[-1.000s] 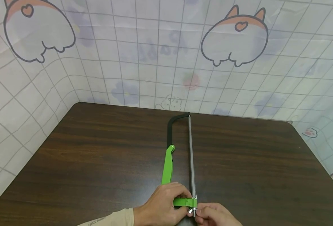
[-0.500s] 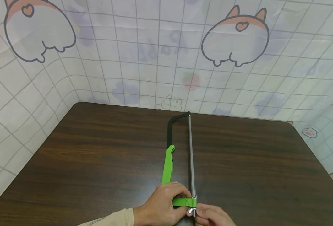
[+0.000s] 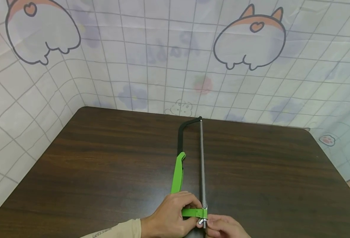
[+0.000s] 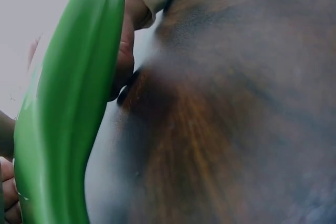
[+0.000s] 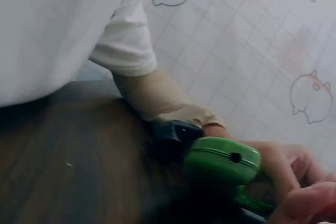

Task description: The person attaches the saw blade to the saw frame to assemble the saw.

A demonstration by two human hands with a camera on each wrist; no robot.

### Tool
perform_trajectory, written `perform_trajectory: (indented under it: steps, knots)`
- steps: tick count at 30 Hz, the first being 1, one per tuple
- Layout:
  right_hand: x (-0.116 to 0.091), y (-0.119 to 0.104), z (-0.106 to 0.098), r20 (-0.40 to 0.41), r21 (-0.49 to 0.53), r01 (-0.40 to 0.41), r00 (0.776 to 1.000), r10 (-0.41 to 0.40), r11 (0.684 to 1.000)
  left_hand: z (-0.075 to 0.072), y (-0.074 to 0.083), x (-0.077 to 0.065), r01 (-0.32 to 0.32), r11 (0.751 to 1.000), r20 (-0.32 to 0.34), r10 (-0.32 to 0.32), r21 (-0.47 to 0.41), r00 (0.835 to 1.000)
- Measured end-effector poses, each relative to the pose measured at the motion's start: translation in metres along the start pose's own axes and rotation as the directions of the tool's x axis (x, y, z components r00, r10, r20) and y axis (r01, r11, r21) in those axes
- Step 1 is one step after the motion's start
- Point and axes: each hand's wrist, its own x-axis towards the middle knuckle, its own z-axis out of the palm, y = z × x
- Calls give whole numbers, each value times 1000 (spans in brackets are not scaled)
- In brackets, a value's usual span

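A hacksaw lies along the table, its black front frame (image 3: 180, 138) away from me and its green frame (image 3: 177, 173) closer. The thin metal blade (image 3: 203, 162) runs straight from the far tip to the green near end. My left hand (image 3: 169, 216) grips the green part there, fingers and thumb around the short crosspiece (image 3: 192, 213). Right beside it, my right hand (image 3: 227, 226) pinches the silver wing nut (image 3: 201, 221) with its fingertips. Large in the left wrist view is the smooth green handle (image 4: 73, 87); its holed end (image 5: 223, 161) shows in the right wrist view.
The saw rests on a dark wood-grain table (image 3: 118, 155). Behind and at both sides hangs a white grid-patterned cloth (image 3: 163, 66) with cartoon prints, meeting the table's far edge. A black wrist device (image 5: 176, 135) sits on the left wrist.
Both hands stay at the saw's near end. My right fingers have shifted very slightly at the wing nut; the whole head view has moved a little.
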Motion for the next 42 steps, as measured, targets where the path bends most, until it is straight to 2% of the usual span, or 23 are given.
perform_trajectory:
  steps: [4,6,8,10,12,17,22,27,29,33,36,42]
  knots:
    - [-3,-7,-2,-37,-49,-38,999,36,998,0,-1,-1,-40,999,0,40,30,999]
    - [-4,-10,-2,-99,-100,-71,993,61,992,0,-1,-1,-63,997,4,63,51,998]
    - [-5,-14,-3,-172,-194,-99,983,66,976,0,-1,0,-77,994,11,76,76,997]
    - [-6,-17,-3,-242,-311,-138,968,62,940,0,0,0,-82,991,21,80,103,997]
    - [-6,-20,-4,-294,-449,-165,955,29,878,0,0,1,-92,986,33,88,141,996]
    - [-9,-25,-7,-322,-644,-194,946,-32,740,1,0,2,-126,973,56,117,195,992]
    - [-10,-26,-7,-349,-722,-235,936,-49,651,1,0,2,-147,965,67,136,217,988]
    - [-10,-26,-5,-378,-763,-276,924,-56,584,1,1,3,-165,948,75,151,271,986]
    - [-9,-26,-3,-376,-790,-278,924,-74,546,1,1,3,-169,942,82,152,290,985]
    - [-8,-25,-2,-341,-852,-248,931,-131,460,2,0,2,-140,949,95,117,282,989]
    - [-8,-25,0,-331,-876,-242,931,-155,418,2,-1,2,-117,953,97,93,279,991]
    - [-6,-25,3,-341,-893,-259,923,-176,368,1,0,3,-128,931,109,96,343,989]
